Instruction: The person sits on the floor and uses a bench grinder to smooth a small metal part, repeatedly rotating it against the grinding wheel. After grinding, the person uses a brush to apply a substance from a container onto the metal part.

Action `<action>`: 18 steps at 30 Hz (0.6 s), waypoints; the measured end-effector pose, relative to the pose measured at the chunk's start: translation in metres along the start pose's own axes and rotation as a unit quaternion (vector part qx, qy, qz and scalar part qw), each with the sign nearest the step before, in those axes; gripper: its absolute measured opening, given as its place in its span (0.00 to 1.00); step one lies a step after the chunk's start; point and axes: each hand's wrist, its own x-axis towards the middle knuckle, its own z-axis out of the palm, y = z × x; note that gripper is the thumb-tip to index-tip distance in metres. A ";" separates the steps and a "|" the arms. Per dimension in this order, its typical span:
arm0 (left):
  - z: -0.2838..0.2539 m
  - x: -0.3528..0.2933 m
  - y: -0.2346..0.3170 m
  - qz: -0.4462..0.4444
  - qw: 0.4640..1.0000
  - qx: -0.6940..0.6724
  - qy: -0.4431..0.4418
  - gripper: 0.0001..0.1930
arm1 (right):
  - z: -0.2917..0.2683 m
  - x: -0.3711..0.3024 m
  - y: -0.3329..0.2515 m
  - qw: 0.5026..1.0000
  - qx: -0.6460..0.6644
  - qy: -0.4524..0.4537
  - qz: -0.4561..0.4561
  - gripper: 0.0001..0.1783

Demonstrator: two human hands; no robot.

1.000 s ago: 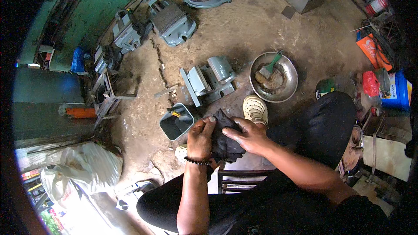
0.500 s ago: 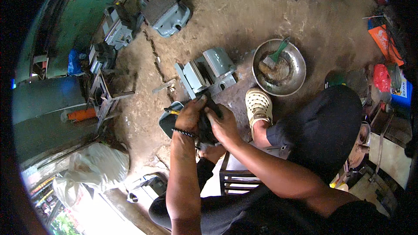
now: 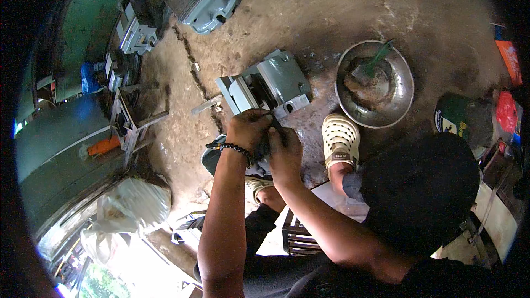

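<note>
Black cloth [image 3: 263, 152] bunched between both hands, near the close end of the blue-grey vise [image 3: 282, 76] on the floor; can't tell if it touches. Mostly covered by the fingers, so outline unreadable. Left hand [image 3: 247, 128]: fingers curled over the cloth, gripping; fingertips lost against dark fabric. Right hand [image 3: 285, 154]: narrow pinch on the cloth, thumb alongside, lower fingers hidden. Square bin [image 3: 203, 161] partly behind the left wrist and beaded bracelet [image 3: 236, 148]; contents too dark. Brush [image 3: 377, 58] in the metal bowl [image 3: 406, 99] is blurred. Larger blue-grey machine part [image 3: 200, 3] cut off at top edge.
</note>
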 end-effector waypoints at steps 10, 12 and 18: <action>0.032 0.019 -0.019 0.140 0.982 0.004 0.127 0.11 | 0.005 0.022 -0.003 0.998 -0.014 0.051 0.019 0.16; 0.037 0.018 -0.018 0.123 0.978 0.068 0.152 0.11 | 0.002 0.023 0.001 0.999 -0.020 0.039 0.030 0.16; 0.048 0.009 0.000 0.035 0.984 -0.023 0.175 0.13 | -0.006 0.028 0.004 0.999 -0.022 0.018 0.020 0.17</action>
